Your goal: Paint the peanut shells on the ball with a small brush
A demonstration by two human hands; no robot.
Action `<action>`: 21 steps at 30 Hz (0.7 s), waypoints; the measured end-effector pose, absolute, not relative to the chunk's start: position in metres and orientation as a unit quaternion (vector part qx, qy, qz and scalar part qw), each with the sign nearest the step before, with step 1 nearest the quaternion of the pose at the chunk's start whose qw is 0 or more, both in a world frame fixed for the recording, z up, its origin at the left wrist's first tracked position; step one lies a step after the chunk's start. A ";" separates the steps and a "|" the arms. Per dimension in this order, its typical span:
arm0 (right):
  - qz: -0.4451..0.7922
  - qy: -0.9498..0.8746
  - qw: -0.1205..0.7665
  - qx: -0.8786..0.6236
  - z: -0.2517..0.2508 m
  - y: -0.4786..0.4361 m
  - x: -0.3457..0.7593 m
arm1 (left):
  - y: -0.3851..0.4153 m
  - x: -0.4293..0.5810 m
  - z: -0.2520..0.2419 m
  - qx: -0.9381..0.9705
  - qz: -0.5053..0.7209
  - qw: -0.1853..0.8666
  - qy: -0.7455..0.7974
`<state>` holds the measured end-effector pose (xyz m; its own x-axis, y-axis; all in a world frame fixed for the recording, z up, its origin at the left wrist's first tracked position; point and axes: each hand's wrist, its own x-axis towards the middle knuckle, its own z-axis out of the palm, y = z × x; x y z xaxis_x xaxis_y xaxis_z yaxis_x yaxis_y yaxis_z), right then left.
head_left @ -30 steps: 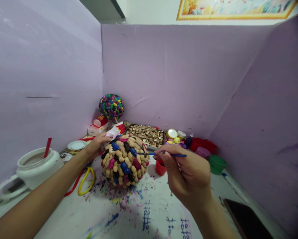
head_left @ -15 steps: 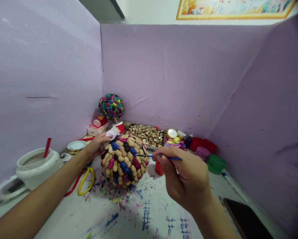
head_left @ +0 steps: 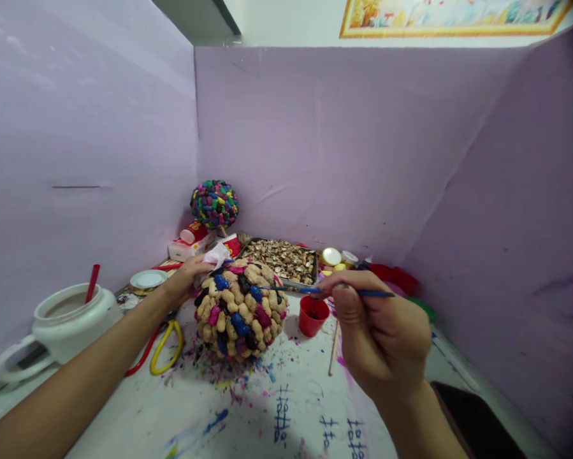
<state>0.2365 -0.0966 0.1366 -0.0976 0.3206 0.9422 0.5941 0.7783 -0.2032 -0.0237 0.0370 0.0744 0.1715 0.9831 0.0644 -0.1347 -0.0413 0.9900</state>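
Note:
A ball covered in peanuts stands on the table, most shells bare and some painted blue, black or magenta. My left hand is at its far left side, closed on a crumpled whitish tissue against the ball; its fingertips are partly hidden. Pinched in my right hand is a thin blue paintbrush, pointing left. The brush tip is at a blue peanut on the ball's upper right; whether it touches, I cannot tell. Below the brush stands a small red cup with dark paint inside.
A finished-looking multicoloured ball stands at the back left. Behind is a tray of shells. A white pot and yellow-handled scissors are left. A thin wooden stick lies beside the cup; a phone lies front right.
My right hand has moved right and slightly up with the paintbrush, drawing its tip back slightly and uncovering the red cup and wooden stick. My left hand and the ball stay nearly still.

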 end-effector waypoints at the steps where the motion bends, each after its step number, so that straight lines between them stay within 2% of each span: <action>1: -0.115 -0.734 0.593 -0.310 0.137 -0.096 0.236 | 0.037 -0.023 0.075 0.523 0.499 0.558 0.408; 7: -0.132 -0.750 0.570 -0.309 0.136 -0.093 0.233 | 0.036 -0.023 0.076 0.525 0.501 0.561 0.399; 21: -0.132 -0.738 0.583 -0.313 0.134 -0.091 0.233 | 0.036 -0.021 0.077 0.519 0.505 0.566 0.395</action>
<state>0.2326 -0.0915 0.1343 -0.1234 0.3078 0.9434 0.6163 0.7689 -0.1702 -0.0213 0.0356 0.0767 0.1786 0.9810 0.0763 -0.1616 -0.0472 0.9857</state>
